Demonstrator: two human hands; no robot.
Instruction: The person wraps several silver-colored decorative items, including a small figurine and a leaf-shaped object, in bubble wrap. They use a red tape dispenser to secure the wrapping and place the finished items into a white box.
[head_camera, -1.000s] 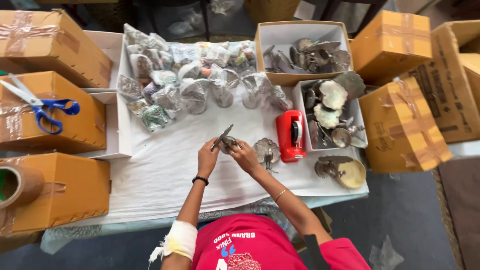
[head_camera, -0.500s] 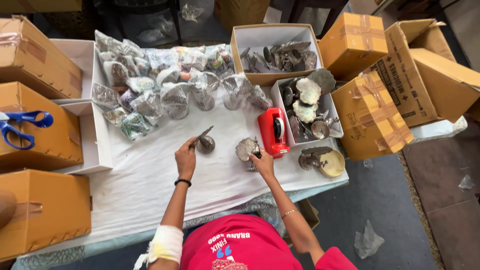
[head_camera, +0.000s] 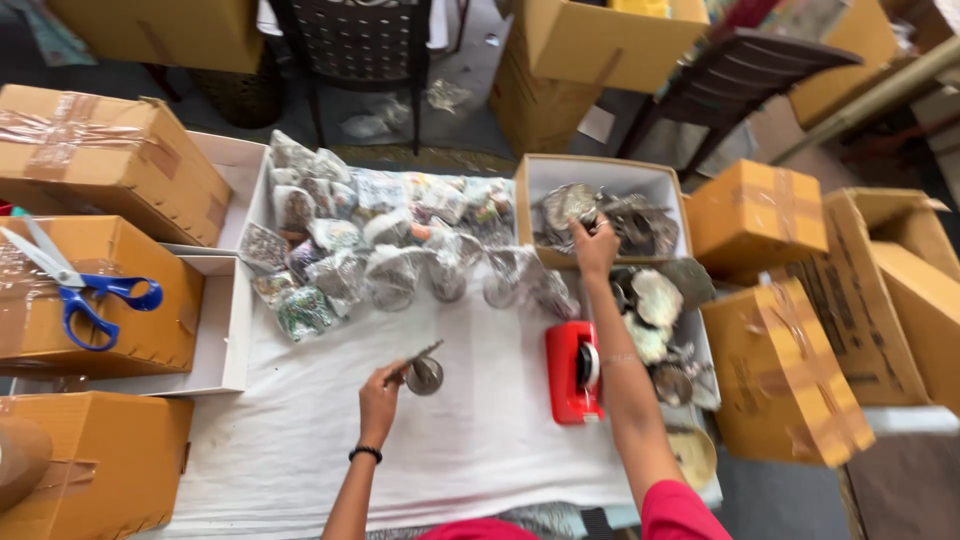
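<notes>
Left hand (head_camera: 380, 392) pinching small metal bell (head_camera: 425, 374), handle angled up-right

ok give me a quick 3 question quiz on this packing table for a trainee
1. True or false: the left hand holds a small round metal piece over the white cloth.
2. Where does the right hand reach? A) onto the blue-handled scissors B) into the open box of metal pieces C) onto the red tape dispenser
3. Fill in: the scissors lie on top of a closed ____ box.

Key
1. True
2. B
3. cardboard
</notes>
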